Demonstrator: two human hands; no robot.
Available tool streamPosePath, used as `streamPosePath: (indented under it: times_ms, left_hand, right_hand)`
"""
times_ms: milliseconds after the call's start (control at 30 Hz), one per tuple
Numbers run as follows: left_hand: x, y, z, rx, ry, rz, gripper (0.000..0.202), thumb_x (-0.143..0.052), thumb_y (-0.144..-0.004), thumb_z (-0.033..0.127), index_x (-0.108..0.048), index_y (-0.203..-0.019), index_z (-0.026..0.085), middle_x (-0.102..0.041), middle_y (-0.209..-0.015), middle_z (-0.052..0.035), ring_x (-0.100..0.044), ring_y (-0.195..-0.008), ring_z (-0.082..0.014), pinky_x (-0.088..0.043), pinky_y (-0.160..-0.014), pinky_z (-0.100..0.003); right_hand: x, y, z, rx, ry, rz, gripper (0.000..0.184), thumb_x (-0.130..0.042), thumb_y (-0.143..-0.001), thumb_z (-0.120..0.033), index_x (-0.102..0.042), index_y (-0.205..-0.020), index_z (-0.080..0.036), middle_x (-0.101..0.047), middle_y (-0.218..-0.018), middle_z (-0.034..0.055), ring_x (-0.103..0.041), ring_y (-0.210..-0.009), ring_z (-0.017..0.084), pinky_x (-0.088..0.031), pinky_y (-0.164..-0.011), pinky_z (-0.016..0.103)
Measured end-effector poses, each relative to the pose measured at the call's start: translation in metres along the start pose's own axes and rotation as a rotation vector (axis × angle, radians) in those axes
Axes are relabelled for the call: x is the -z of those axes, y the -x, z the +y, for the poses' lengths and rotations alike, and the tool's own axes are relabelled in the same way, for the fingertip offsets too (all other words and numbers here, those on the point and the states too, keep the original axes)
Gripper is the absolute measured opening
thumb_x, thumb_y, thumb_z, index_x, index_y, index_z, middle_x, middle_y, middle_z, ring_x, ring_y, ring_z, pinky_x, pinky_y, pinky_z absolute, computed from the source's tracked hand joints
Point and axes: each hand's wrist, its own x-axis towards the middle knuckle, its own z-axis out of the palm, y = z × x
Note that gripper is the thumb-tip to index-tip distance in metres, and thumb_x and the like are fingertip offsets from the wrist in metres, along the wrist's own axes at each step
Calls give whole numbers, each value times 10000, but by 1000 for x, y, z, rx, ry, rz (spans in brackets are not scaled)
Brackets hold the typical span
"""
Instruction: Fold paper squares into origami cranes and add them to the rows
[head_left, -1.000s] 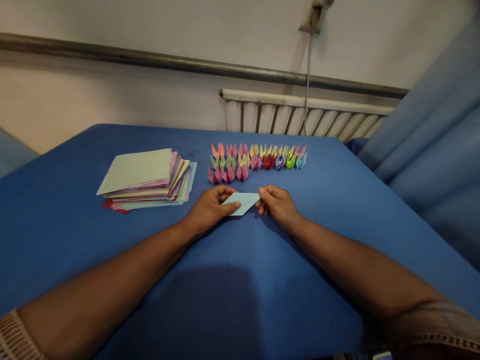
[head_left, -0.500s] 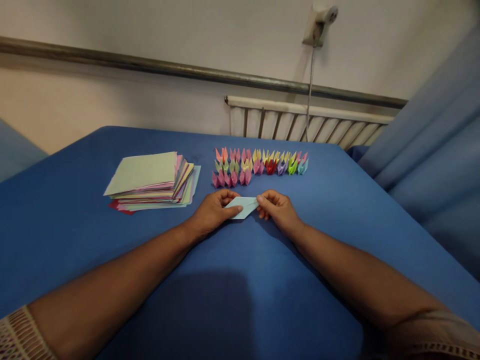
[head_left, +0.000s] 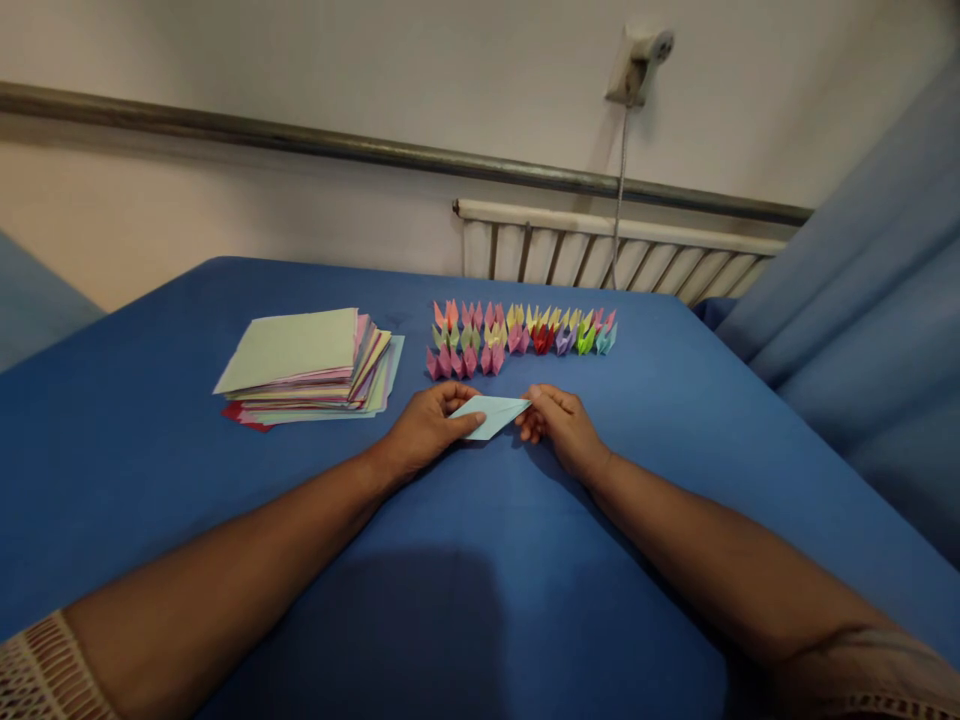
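Note:
A pale blue folded paper (head_left: pixel 491 412), pointed at its right end, is held just above the table between both hands. My left hand (head_left: pixel 429 425) is closed on its left part, thumb on top and fingers behind. My right hand (head_left: pixel 559 425) pinches the narrow right tip between thumb and forefinger, its other fingers curled below. Just beyond the hands stand rows of small folded paper cranes (head_left: pixel 517 340) in pink, yellow, red, purple, green and blue.
A thick stack of coloured paper sheets (head_left: pixel 292 350) lies to the left on the blue-covered table (head_left: pixel 637 560). Behind are a metal rail (head_left: pixel 337 148), a white radiator (head_left: pixel 585 240) and a wall socket with a hanging cord (head_left: pixel 634 70). A blue curtain (head_left: pixel 870 270) hangs at the right.
My right hand has shifted slightly right along the folded paper, and more of its pointed tip now shows. My left hand keeps its hold. The view has tilted slightly.

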Motion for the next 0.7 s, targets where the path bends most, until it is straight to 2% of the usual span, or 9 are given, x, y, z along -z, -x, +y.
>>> streamPosePath:
  times_ms: [100, 200, 700]
  left_hand:
    - [0, 1, 2, 7, 2, 11, 292, -726, -639, 253, -609, -884, 145, -666, -783, -11, -595, -659, -121, -455, -637, -245]
    - [-1, 1, 3, 6, 7, 13, 296, -729, -631, 253, -607, -877, 145, -662, -776, -1, -589, -656, -117, -448, -634, -240]
    - [-1, 1, 3, -4, -14, 9, 291, -724, -630, 259, -609, -876, 155, -662, -798, -19, -589, -676, -127, -447, -640, -246]
  right_hand:
    - [-1, 2, 1, 40, 43, -30, 247, -655, -744, -414, -577, -762, -180, -620, -634, -16, -538, -483, 85, -396, -457, 201]
    - [-3, 2, 2, 35, 58, 5, 195, -668, -710, -350, -572, -754, -186, -604, -601, -31, -528, -466, 89, -383, -444, 204]
    - [-3, 1, 2, 23, 51, -2, 195, -560, -784, -372, -569, -714, -190, -617, -619, -18, -527, -468, 81, -381, -438, 194]
